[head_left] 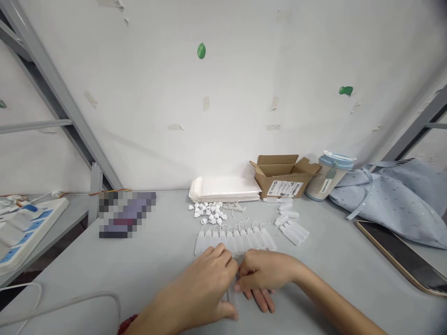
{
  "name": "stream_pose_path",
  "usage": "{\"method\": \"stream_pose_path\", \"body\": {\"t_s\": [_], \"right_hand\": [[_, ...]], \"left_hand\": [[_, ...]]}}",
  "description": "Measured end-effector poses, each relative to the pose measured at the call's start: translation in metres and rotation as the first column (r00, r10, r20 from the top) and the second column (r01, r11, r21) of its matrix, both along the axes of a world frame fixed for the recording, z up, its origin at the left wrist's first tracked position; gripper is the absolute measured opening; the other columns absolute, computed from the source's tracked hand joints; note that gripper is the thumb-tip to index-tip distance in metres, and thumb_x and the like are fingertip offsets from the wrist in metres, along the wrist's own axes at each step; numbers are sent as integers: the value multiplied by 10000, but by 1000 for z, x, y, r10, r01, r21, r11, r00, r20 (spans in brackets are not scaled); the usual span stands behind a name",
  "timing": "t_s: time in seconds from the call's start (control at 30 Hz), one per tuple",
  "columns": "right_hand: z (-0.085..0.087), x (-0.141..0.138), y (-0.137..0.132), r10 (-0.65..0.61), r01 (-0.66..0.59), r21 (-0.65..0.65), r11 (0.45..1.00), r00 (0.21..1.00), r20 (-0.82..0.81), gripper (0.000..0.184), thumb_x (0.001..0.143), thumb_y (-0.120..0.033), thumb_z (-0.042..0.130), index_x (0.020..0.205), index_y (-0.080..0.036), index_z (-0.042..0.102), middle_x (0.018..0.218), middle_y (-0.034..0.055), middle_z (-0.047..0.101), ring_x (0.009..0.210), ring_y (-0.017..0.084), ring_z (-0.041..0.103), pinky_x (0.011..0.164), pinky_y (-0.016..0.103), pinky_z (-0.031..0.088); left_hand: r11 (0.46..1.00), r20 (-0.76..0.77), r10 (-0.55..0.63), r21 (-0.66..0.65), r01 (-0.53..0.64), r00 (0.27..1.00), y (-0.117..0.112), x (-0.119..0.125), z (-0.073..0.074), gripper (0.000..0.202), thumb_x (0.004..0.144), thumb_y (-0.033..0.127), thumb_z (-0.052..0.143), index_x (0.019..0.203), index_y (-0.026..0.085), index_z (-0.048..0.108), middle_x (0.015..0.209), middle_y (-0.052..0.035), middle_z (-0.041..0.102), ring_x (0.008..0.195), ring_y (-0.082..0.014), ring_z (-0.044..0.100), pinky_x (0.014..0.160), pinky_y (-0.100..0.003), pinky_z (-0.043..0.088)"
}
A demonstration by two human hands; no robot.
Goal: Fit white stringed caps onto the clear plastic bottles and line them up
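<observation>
My left hand (206, 281) curls over a small translucent plastic bottle (231, 294), mostly hidden behind its fingers. From the other side my right hand (267, 274) closes on the same bottle, thumb and forefinger pressed against it, the other fingers bent below. What lies inside the right pinch is partly hidden. Just beyond the hands several similar bottles (238, 242) form a row, thin white cords curling from their tops. Behind them lies a heap of small white caps (209, 211), and beside it a tangle of white cords (234, 206).
More translucent bottles (292, 231) lie to the right. Along the wall are a stack of white packets (225, 188), an open cardboard box (284, 179) and a lidded cup (328, 177). A blue cloth bag (391, 195) and a phone (401, 256) sit right; a power strip (31, 232) sits left.
</observation>
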State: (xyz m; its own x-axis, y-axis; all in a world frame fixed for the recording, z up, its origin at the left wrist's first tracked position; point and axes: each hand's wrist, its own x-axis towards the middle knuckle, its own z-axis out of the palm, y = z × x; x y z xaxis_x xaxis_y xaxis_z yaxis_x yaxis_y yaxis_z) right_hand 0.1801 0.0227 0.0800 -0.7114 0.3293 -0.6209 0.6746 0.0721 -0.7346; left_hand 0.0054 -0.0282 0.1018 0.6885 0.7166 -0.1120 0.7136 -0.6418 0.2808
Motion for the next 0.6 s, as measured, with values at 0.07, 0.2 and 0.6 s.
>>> {"method": "stream_pose_path", "body": {"t_s": [0.07, 0.2, 0.6], "right_hand": [[-2, 1, 1, -3, 3, -10, 1000, 1000, -13, 290, 836, -288, 447, 581, -155, 486, 437, -51, 538, 320, 71, 497, 361, 162, 358], [-6, 2, 1, -3, 2, -18, 1000, 999, -39, 291, 835, -284, 445, 580, -155, 496, 412, -54, 527, 303, 72, 483, 353, 160, 359], [20, 34, 22, -98, 103, 44, 994, 990, -105, 271, 807, -416, 506, 763, -155, 563, 450, -46, 559, 316, 81, 439, 342, 180, 343]], "left_hand": [[1000, -18, 5, 10, -5, 1000, -1, 0, 1, 245, 690, 305, 697, 817, 163, 542, 874, -44, 567, 869, -235, 485, 720, -323, 402], [999, -26, 15, 34, -14, 1000, -3, 1, 1, 174, 683, 224, 658, 792, 164, 536, 856, -40, 561, 854, -227, 484, 730, -330, 409], [994, 293, 100, -71, -82, 951, 17, -12, 4, 322, 794, 441, 591, 1005, 200, 569, 991, -49, 572, 965, -213, 499, 795, -307, 422]]}}
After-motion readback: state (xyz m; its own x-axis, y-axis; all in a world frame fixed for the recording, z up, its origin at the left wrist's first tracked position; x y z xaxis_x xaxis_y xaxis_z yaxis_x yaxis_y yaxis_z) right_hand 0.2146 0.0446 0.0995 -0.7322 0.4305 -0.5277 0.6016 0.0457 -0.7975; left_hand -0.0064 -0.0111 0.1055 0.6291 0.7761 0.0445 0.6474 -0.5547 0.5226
